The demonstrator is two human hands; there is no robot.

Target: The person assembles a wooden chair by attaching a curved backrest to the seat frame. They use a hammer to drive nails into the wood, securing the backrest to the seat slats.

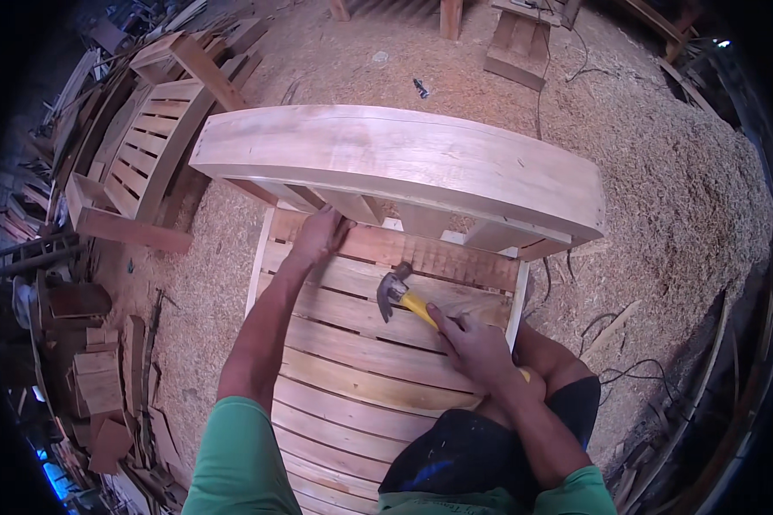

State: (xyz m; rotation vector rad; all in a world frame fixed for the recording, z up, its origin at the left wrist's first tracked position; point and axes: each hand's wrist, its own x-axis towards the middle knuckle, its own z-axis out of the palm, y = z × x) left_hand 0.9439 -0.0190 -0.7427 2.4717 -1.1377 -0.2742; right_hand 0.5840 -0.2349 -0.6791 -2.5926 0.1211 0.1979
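My right hand (472, 345) is wrapped round the yellow handle of a claw hammer (410, 300), whose dark metal head hovers over the slats. Ahead of it stands a wooden bench frame with a slatted seat (343, 348) and an upright back, topped by a wide, curved rail (386, 146). My left hand (320, 236) reaches to the foot of the back, just under the rail, beside an upright slat (352, 206). Its fingers are curled together there; whatever they pinch is too small or hidden to make out.
Another slatted wooden frame (142, 154) lies at the left beside stacked boards. Wood offcuts (99, 378) are piled at lower left. Shavings (661, 189) cover the floor, heaped at the right. Dark cables (644, 369) trail there, and a wooden block (518, 51) stands at the back.
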